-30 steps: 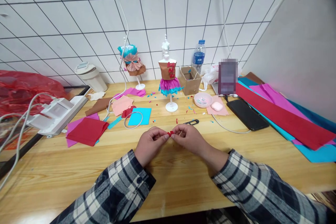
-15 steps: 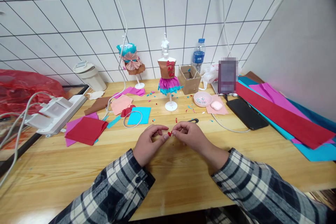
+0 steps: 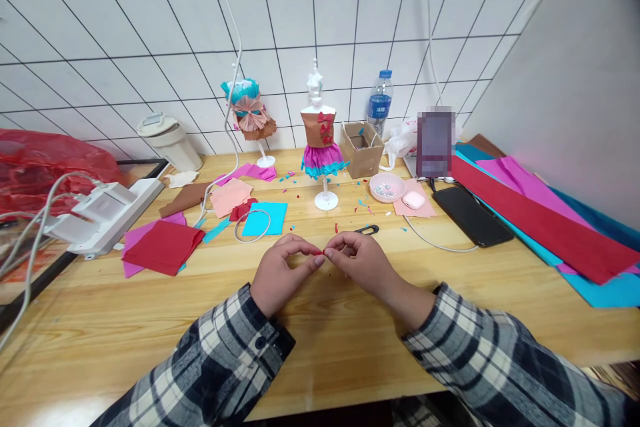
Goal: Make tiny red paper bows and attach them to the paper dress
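Observation:
Between my fingertips is a tiny piece of red paper [image 3: 321, 253], mostly covered by the fingers. My left hand [image 3: 287, 271] pinches it between thumb and forefinger from the left. From the right, my right hand [image 3: 359, 261] pinches its other side. Just behind my right hand lies a pair of small scissors [image 3: 369, 229], partly hidden. Farther back stands a small white dress form [image 3: 318, 121] wearing a brown top with red bows and a magenta skirt with a blue frilled hem. Paper scraps [image 3: 336, 227] are scattered around its base.
Left are red paper sheets [image 3: 163, 248], a blue square [image 3: 275, 217], a ring [image 3: 253, 225] and a power strip [image 3: 117, 220]. Right are a bead dish [image 3: 387, 195], a black phone [image 3: 473, 215] and long paper strips [image 3: 540, 220]. Behind stand a cardboard box [image 3: 361, 159], bottle [image 3: 380, 107] and second dress form [image 3: 250, 113].
The fingers of my left hand have closed onto the red piece, and less of it shows now. Both hands stay in nearly the same place.

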A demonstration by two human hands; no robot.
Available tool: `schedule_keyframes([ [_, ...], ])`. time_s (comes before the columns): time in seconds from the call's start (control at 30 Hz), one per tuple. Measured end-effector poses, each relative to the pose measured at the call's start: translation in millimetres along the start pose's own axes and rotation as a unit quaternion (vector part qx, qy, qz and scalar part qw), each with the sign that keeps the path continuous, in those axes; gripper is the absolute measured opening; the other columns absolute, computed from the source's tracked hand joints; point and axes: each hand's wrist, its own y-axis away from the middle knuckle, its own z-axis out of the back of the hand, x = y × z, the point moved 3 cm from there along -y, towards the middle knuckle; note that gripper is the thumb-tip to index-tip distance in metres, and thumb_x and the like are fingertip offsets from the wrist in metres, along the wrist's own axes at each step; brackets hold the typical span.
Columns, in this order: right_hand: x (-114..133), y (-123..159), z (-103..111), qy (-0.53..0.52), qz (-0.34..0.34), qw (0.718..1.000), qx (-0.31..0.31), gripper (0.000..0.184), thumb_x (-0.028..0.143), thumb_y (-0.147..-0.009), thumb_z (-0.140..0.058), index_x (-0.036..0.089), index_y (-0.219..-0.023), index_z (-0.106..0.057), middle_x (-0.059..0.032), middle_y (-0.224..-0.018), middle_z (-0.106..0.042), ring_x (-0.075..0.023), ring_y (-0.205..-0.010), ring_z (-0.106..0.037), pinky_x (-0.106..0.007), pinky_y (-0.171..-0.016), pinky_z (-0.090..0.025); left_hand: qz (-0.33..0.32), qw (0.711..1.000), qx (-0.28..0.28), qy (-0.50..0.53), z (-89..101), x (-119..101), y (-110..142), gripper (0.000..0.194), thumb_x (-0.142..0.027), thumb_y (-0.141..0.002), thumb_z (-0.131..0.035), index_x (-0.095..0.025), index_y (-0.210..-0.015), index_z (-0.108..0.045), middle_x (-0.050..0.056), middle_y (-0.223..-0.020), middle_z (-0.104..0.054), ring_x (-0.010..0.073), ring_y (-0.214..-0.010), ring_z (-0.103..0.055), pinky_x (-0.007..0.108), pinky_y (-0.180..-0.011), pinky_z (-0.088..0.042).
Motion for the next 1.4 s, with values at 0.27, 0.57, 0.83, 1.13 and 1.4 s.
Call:
schedule_keyframes([
  [0.27, -1.1, 1.4, -4.2, -0.027, 0.001, 1.000, 0.001, 0.014, 0.030, -0.075, -0.063, 0.017, -0.075, -0.063, 0.0016, -0.062, -0.058, -0.0092, -0.053, -0.046, -0.021, -0.048, -0.036, 0.014, 1.000, -0.006, 0.018, 0.7, 1.3, -0.3, 0.015, -0.033, -0.073, -0.067, -0.018, -0.069, -0.068, 0.004, -0.077, -0.065, 0.0178, -0.077, -0.061, 0.031, -0.078, -0.047],
  [0.57, -2.5, 0.4, -4.6, -0.009, 0.011, 1.000, 0.009, 0.012, 0.029, -0.076, -0.063, 0.017, -0.075, -0.065, 0.0011, -0.063, -0.060, -0.0095, -0.055, -0.047, -0.022, -0.050, -0.037, 0.006, 1.000, -0.005, 0.015, 1.8, 2.2, -1.9, 0.013, -0.031, -0.073, -0.068, -0.018, -0.068, -0.068, 0.003, -0.076, -0.064, 0.0173, -0.076, -0.060, 0.031, -0.077, -0.048],
  [0.83, -1.7, -1.3, 0.7, -0.017, 0.005, 1.000, -0.010, 0.014, 0.031, -0.076, -0.063, 0.017, -0.076, -0.065, 0.0012, -0.063, -0.060, -0.0097, -0.054, -0.047, -0.022, -0.050, -0.037, 0.039, 0.999, 0.009, 0.020, 2.4, 8.6, -3.2, 0.024, -0.038, -0.072, -0.070, -0.020, -0.087, -0.073, 0.004, -0.082, -0.068, 0.0190, -0.080, -0.062, 0.033, -0.080, -0.048],
  [1.13, -2.4, -1.3, 1.4, -0.036, -0.003, 0.999, -0.005, 0.013, 0.030, -0.075, -0.064, 0.017, -0.075, -0.065, 0.0005, -0.065, -0.061, -0.0098, -0.056, -0.049, -0.022, -0.053, -0.040, 0.028, 0.999, 0.009, 0.021, 1.7, 9.7, -3.4, 0.019, -0.037, -0.075, -0.067, -0.018, -0.072, -0.070, 0.005, -0.078, -0.069, 0.0189, -0.079, -0.062, 0.032, -0.078, -0.048],
  [1.4, -1.6, 0.9, -2.9, -0.050, -0.026, 0.998, 0.016, 0.018, 0.028, -0.072, -0.064, 0.017, -0.086, -0.066, 0.0004, -0.071, -0.061, -0.0082, -0.051, -0.049, -0.021, -0.047, -0.040, 0.023, 1.000, 0.020, 0.007, 1.9, 9.9, -2.1, 0.017, -0.035, -0.075, -0.066, -0.019, -0.070, -0.068, 0.005, -0.078, -0.067, 0.0186, -0.078, -0.061, 0.032, -0.077, -0.047],
])
